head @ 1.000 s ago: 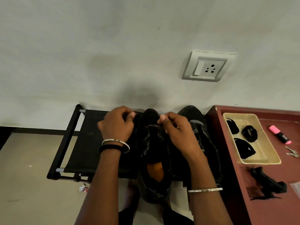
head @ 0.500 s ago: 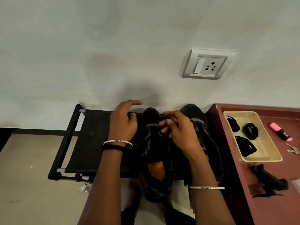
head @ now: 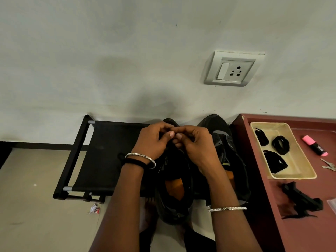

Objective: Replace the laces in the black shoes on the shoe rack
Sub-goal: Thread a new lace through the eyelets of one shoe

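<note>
Two black shoes stand on the black fabric shoe rack [head: 107, 157] against the wall. The left shoe [head: 174, 197] has an orange insole and points toward the wall. The right shoe [head: 223, 148] stands beside it, partly behind my right forearm. My left hand [head: 151, 140] and my right hand [head: 195, 144] meet over the front of the left shoe, fingers curled and thumbs almost touching. They seem to pinch a black lace there, but the lace is hard to make out against the shoe.
A maroon table [head: 300, 224] stands right of the rack. On it are a beige tray [head: 298, 171] with coiled black laces [head: 281, 144], a pink highlighter [head: 314, 145], keys [head: 328, 165] and a black tool [head: 301, 199]. A wall socket [head: 232, 70] is above. A wrapper [head: 95, 209] lies on the floor.
Half a second ago my left hand was open and reaching over the shoe's toe. It has come back and closed next to my right hand at the front of the left shoe.
</note>
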